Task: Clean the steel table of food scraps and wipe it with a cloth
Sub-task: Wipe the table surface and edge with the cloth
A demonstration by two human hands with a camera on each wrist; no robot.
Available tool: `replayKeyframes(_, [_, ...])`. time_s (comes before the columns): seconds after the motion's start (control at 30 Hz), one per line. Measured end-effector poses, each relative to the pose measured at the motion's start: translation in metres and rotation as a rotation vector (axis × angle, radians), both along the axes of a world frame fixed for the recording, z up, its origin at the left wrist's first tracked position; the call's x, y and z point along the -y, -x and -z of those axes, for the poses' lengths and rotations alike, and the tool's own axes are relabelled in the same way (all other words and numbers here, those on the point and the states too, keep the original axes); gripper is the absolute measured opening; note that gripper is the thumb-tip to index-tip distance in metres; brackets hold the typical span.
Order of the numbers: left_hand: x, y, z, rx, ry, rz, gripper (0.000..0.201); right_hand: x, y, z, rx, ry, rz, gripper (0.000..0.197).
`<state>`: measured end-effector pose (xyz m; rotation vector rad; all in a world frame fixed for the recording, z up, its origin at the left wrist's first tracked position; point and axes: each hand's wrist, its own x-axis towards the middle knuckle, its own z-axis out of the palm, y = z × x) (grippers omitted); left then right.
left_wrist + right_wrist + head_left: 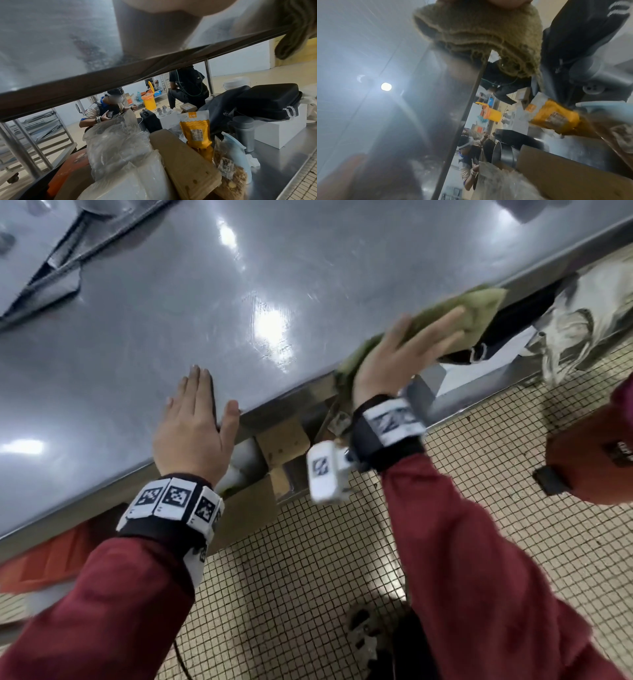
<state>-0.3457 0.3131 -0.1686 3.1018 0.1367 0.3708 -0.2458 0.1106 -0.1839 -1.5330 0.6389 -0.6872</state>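
A crumpled olive-green cloth [476, 306] lies draped over the near edge of the shiny steel table [171, 313].

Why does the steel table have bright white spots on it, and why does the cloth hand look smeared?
Head view: the spots are glare on the steel table; the right hand and green cloth are motion-blurred, the left hand sharper. Right wrist view: one lamp reflection flares. Left wrist view: the tabletop looks hazy.

"Casa" in white on the orange top of a yellow pouch [195, 129] on the lower shelf [274, 162]; smaller print there unreadable.
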Motion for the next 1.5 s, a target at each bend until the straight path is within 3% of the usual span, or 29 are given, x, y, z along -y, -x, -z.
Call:
replayKeyframes(0.13, [-0.001,0.001,-0.003,0.007,-0.007,0.008,0.076,-0.014,0.003,0.006,-0.004,0.062,-0.016,0.061])
replayKeyframes(0.23, [0.0,0.001,-0.003,0.0,0.001,0.007,0.074,0.035,-0.023,-0.001,-0.008,0.063,0.055,0.061])
replayKeyframes(0.37, [0.002,0.001,-0.004,-0.001,-0.004,0.0,0.072,0.115,-0.057,-0.013,-0.175,0.095,0.087,0.059])
replayKeyframes(0.43, [0.003,0.0,-0.005,-0.009,0.004,0.0,0.073,0.13,-0.066,-0.016,-0.191,0.051,0.117,0.06])
replayKeyframes(0.6, [0.004,0.0,-0.004,-0.005,0.003,-0.004,0.071,0.066,-0.036,-0.014,0.039,0.016,0.024,0.061])
replayKeyframes(0.67, [0.005,-0.001,-0.004,0.002,0.013,-0.007,0.072,0.022,-0.016,-0.012,-0.017,0.005,0.075,0.062])
replayKeyframes(0.83, [0.005,0.0,-0.006,-0.009,0.028,0.0,0.07,-0.075,0.047,0.002,-0.074,0.179,-0.204,0.066])
replayKeyframes(0.97, [0.004,0.002,-0.007,-0.015,0.032,0.012,0.069,-0.051,0.034,0.013,0.02,0.273,-0.203,0.066])
replayKeyframes(1.1, [0.0,0.002,-0.009,-0.04,0.044,0.03,0.072,-0.031,0.008,0.002,0.144,0.123,0.01,0.071])
replayKeyframes(1.17, [-0.004,0.005,-0.009,-0.011,0.116,0.007,0.069,-0.044,0.014,-0.002,0.142,0.109,0.0,0.071])
replayKeyframes(1.33, [-0.037,0.015,-0.007,0.059,0.151,-0.192,0.057,-0.105,0.063,0.016,-0.014,0.43,-0.186,0.062])
replayKeyframes(1.5, [-0.059,0.018,-0.005,0.006,0.128,-0.268,0.059,-0.123,0.085,0.017,0.06,0.933,-0.472,0.052])
